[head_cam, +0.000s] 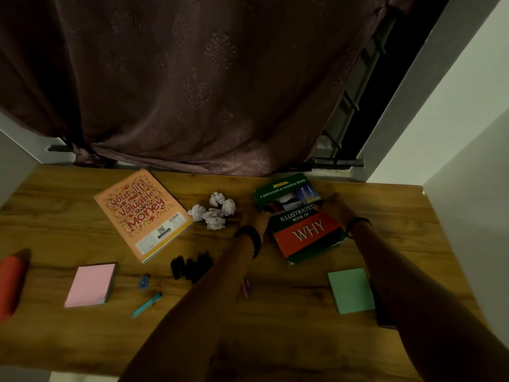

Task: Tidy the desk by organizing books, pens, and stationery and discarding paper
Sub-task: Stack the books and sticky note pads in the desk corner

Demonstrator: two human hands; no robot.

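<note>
A thick green and red book titled "Illustrated Book of Why" lies at the back right of the wooden desk. My left hand grips its left edge and my right hand grips its right edge; the fingers are dim and partly hidden. An orange book lies at the back left. Several crumpled paper balls sit between the two books. A pink sticky pad, a green sticky pad, a teal pen and a blue sharpener lie nearer to me.
Several small black items cluster mid-desk beside my left forearm, which partly covers a pink pen. A red object sits at the left edge. A brown curtain hangs behind the desk, and a wall stands to the right.
</note>
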